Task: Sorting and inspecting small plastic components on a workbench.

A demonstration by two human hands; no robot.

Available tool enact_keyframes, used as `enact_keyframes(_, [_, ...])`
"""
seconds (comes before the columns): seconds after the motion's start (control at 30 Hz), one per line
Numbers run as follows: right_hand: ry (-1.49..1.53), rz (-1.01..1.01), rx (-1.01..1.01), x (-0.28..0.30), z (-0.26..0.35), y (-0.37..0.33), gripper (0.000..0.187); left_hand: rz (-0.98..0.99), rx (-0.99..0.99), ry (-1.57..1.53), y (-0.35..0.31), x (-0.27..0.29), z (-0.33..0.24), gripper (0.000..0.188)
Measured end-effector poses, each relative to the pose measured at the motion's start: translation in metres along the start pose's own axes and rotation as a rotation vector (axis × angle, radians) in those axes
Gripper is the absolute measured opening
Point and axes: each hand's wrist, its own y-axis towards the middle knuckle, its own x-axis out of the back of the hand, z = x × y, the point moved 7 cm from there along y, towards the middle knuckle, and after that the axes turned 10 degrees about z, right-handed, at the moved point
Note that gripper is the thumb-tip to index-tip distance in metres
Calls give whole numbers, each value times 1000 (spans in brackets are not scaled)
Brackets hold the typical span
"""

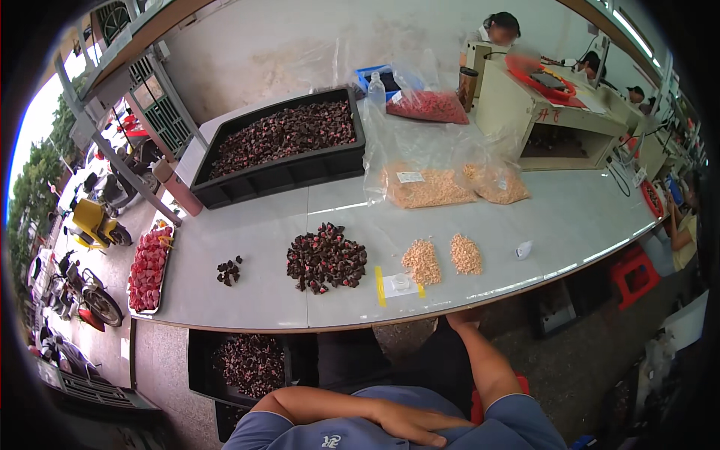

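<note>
Across the middle of the frame, a bare band of table (259, 225) leaves a hand room to pass sideways, with the black tray (285, 180) blocking the upper left and two pale bags (433, 192) the upper centre. Left of centre, another opening runs between the small dark pile (227, 273) and the large dark pile (326, 259). The two pale piles (422, 262) leave only a narrow slot between them. A pink bottle (177, 189) and red pieces (148, 262) obstruct the left side. At lower centre, the table's front edge bars the right hand (462, 322) from rising straight up.
</note>
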Motion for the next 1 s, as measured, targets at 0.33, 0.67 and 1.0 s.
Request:
enact_keyframes(0.33, [-70, -35, 15, -37, -21, 15, 60, -194, 60, -137, 12, 5, -62, 70])
enact_keyframes(0.67, [-98, -37, 50, -17, 0, 7, 54, -256, 61, 89, 12, 6, -73, 69])
enact_keyframes(1.0, [-52, 28, -87, -32, -36, -1, 64, -196, 37, -62, 41, -6, -47, 70])
